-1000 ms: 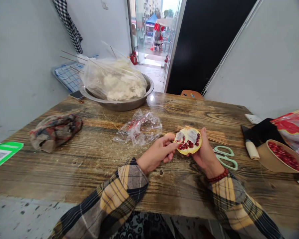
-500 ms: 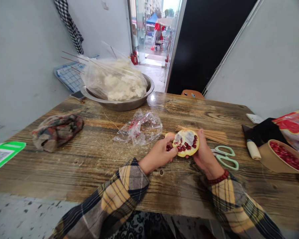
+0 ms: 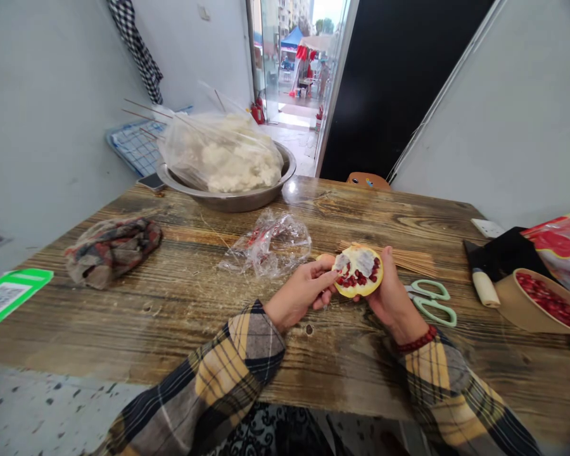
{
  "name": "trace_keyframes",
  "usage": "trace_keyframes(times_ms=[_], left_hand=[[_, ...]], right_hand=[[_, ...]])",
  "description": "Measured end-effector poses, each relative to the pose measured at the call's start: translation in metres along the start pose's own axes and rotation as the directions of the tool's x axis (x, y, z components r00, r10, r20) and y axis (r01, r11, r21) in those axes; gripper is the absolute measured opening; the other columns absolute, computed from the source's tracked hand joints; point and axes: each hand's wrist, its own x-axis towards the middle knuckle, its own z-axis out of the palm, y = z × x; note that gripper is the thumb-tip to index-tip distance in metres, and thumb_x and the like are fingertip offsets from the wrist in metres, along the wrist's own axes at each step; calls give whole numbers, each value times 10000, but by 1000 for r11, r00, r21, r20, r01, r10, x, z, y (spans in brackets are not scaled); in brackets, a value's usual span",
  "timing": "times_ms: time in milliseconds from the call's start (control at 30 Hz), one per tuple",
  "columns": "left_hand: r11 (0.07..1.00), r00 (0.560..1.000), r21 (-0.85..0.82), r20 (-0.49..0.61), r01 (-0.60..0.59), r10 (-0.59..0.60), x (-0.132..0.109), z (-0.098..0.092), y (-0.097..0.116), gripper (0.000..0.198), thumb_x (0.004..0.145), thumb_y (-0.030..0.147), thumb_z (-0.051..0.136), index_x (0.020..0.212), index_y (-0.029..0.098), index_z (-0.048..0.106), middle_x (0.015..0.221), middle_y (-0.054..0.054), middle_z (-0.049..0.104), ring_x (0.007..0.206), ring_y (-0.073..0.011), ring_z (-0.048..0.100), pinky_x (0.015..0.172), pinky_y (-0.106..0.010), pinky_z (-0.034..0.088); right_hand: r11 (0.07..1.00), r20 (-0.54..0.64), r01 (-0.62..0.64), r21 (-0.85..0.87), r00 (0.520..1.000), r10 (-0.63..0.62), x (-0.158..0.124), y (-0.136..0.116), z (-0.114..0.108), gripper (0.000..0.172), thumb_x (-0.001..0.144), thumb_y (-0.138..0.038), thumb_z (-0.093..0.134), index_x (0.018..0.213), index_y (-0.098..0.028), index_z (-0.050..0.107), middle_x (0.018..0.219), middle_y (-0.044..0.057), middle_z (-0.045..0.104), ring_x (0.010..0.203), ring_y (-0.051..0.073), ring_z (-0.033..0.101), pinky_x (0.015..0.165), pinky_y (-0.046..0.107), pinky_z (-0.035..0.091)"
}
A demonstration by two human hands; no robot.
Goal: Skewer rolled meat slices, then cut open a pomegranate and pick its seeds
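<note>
A cut pomegranate [image 3: 360, 272] with yellow rind is held over the table, its open face toward me. Red seeds and white pith show there, with pale membrane at the top. My right hand [image 3: 390, 294] grips its right side and underside, the thumb upright along the rim. At the left edge my left hand [image 3: 308, 288] is closed, with thumb and fingertips against the fruit; whether loose seeds lie in the curled fingers is hidden. Thin wooden skewers [image 3: 413, 260] lie behind the fruit. Green-handled scissors [image 3: 434, 301] rest beside my right wrist.
A paper bowl of pomegranate seeds [image 3: 546, 297] stands at the right, next to a knife handle [image 3: 485, 288]. Crumpled clear plastic [image 3: 270, 244] lies mid-table. Behind it is a metal basin [image 3: 235, 201] holding a plastic bag. A bunched cloth [image 3: 114, 250] lies at the left.
My left thumb and fingers have drawn off the seed face to the pomegranate's left edge, uncovering more of it. My right hand keeps its hold. The view has shifted slightly.
</note>
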Motion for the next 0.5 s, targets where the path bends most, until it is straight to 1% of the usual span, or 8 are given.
trace_keyframes(times_ms=[100,200,267,367,433,500], left_hand=[[1000,999,-2,-48,16,-16,0,1,0,400,777,477,644,987,140,595,673,38,510,430,-10,403,360,-140,227],[997,999,71,-38,11,-9,-1,2,2,427,744,475,680,986,133,596,649,42,503,436,-20,406,367,-148,242],[992,1000,128,-28,-5,8,-2,2,3,448,737,448,694,1040,133,595,649,39,511,450,-26,409,377,-149,246],[989,998,143,-37,-41,47,-3,4,4,428,750,390,685,1087,147,583,701,26,546,469,-24,410,399,-148,263],[989,996,132,-61,-63,72,-4,6,6,388,752,342,675,1078,152,581,739,20,568,473,-20,410,415,-150,278],[987,990,137,-108,-81,96,-4,8,6,356,751,299,660,1065,149,583,799,1,601,495,-25,434,441,-155,312]], right_hand=[[999,5,-4,32,1000,4,-1,-2,1,587,835,-720,398,1040,-230,647,844,47,736,631,183,667,405,250,504],[999,14,25,23,1000,-25,-2,-3,2,565,826,-707,441,1090,-244,627,900,39,728,672,178,664,462,264,540],[998,5,57,-4,998,-57,-3,-2,3,548,812,-686,497,1150,-267,599,992,32,708,720,180,658,484,273,554],[993,1,113,-30,994,-113,-5,0,6,524,804,-638,560,1196,-290,571,1156,32,651,865,199,651,563,293,580],[990,13,136,-27,991,-136,-6,2,7,509,810,-615,570,1200,-289,567,1190,37,639,937,212,644,621,308,586],[990,29,139,-22,990,-139,-5,3,6,496,812,-598,579,1203,-294,560,1190,37,645,965,222,645,649,323,587]])
